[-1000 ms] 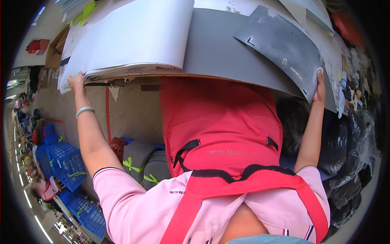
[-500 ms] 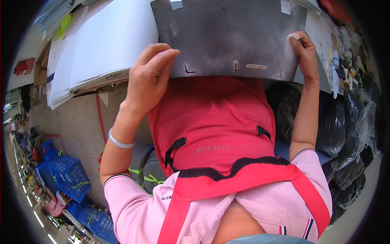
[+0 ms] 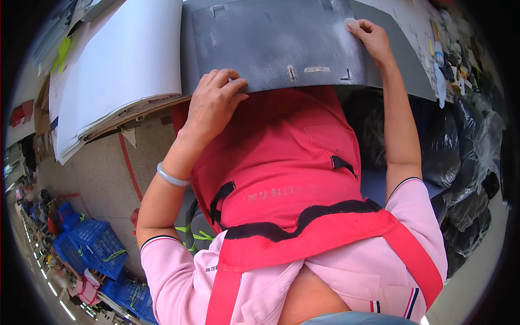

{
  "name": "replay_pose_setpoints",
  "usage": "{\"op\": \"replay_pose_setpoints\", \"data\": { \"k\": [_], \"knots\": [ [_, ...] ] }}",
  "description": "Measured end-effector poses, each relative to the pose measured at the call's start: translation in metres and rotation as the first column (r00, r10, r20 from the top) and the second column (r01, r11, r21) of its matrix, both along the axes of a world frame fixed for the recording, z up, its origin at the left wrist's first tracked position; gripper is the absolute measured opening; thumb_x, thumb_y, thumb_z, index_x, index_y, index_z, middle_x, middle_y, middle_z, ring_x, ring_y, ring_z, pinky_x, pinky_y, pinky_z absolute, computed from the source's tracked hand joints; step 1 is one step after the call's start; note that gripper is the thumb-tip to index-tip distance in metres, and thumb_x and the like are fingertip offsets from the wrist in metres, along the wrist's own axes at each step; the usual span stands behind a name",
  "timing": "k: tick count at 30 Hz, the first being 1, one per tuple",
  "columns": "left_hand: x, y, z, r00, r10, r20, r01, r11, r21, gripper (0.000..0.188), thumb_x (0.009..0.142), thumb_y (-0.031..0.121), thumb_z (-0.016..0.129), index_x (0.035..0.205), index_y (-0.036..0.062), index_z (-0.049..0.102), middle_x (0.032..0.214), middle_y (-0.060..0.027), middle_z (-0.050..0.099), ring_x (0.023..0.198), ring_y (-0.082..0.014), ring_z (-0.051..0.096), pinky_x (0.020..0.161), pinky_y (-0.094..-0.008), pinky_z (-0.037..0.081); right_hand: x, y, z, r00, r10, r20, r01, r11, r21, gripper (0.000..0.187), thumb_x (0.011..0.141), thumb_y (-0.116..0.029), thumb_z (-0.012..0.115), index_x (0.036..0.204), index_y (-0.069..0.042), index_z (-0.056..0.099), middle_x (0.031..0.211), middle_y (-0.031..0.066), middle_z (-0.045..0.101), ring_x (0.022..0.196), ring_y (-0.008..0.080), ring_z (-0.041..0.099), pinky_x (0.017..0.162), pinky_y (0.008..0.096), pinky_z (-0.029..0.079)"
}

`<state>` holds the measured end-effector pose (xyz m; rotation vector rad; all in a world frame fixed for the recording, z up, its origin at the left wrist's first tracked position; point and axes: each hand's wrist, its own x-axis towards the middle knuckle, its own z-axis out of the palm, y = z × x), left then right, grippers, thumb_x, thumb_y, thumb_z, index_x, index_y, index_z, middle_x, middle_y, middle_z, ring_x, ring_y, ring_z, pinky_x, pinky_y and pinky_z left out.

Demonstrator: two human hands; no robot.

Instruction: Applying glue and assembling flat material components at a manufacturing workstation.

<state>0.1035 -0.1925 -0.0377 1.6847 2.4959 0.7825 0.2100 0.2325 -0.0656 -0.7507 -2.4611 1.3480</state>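
A dark grey template board point(image 3: 265, 46) with small cut-out slots and whitish smears lies in front of me, its near edge against my red apron point(image 3: 271, 141). My left hand point(image 3: 214, 100) is closed at the board's near left corner, fingers bent over the edge and thumb below it. At the far right edge of the board, my right hand point(image 3: 371, 40) pinches a round white piece of chalk point(image 3: 351, 23) between thumb and fingers. Under the template lies a larger grey sheet point(image 3: 395, 51), showing on both sides of it.
To the left is a thick stack of large white sheets point(image 3: 122, 51). Black and clear plastic bags point(image 3: 466, 157) sit at the right, below clutter on the table's right end. Blue plastic crates point(image 3: 103, 246) stand on the floor at lower left.
My left hand has come down from above onto the template's near left corner. The template and my right hand with the chalk appear farther left and higher; the view has also shifted.
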Motion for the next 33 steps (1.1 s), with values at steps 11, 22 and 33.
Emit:
{"op": "replay_pose_setpoints", "data": {
  "k": [11, 22, 33],
  "knots": [
    [-0.007, 0.007, -0.002, 0.999, 0.050, 0.008, -0.050, 0.997, 0.055, 0.021, 0.082, 0.011, 0.076, 0.102, 0.0050, 0.071, 0.102, -0.0080, 0.064, 0.098, -0.0295, 0.060, 0.087, -0.0405, 0.051, -0.005, 0.031, -0.016, 0.999, 0.039, 0.026, -0.040, 0.998, 0.040, 0.029, 0.091, -0.034, 0.077, 0.100, -0.007, 0.075, 0.088, -0.0053, 0.066, 0.083, 0.0049, 0.056, 0.080, 0.0209, 0.043],
    [-0.015, 0.007, -0.006, 0.999, 0.041, -0.031, -0.038, 0.996, 0.085, 0.017, 0.079, 0.009, 0.078, 0.092, 0.0036, 0.069, 0.097, -0.0079, 0.065, 0.092, -0.0291, 0.061, 0.081, -0.0398, 0.051, 0.004, 0.025, -0.016, 1.000, -0.009, 0.028, 0.006, 0.995, 0.096, 0.031, 0.090, -0.035, 0.078, 0.102, -0.006, 0.075, 0.089, -0.0040, 0.067, 0.083, 0.0060, 0.057, 0.079, 0.0217, 0.045],
    [-0.015, 0.002, -0.004, 0.999, 0.025, -0.035, -0.023, 0.998, 0.065, 0.015, 0.080, 0.009, 0.078, 0.091, 0.0028, 0.069, 0.097, -0.0088, 0.065, 0.090, -0.0291, 0.061, 0.080, -0.0402, 0.051, -0.002, -0.009, -0.007, 0.991, -0.133, 0.026, 0.120, 0.950, 0.289, 0.025, 0.084, -0.026, 0.077, 0.081, -0.003, 0.070, 0.067, 0.0013, 0.062, 0.065, 0.0103, 0.054, 0.061, 0.0300, 0.044]
  ]
}}
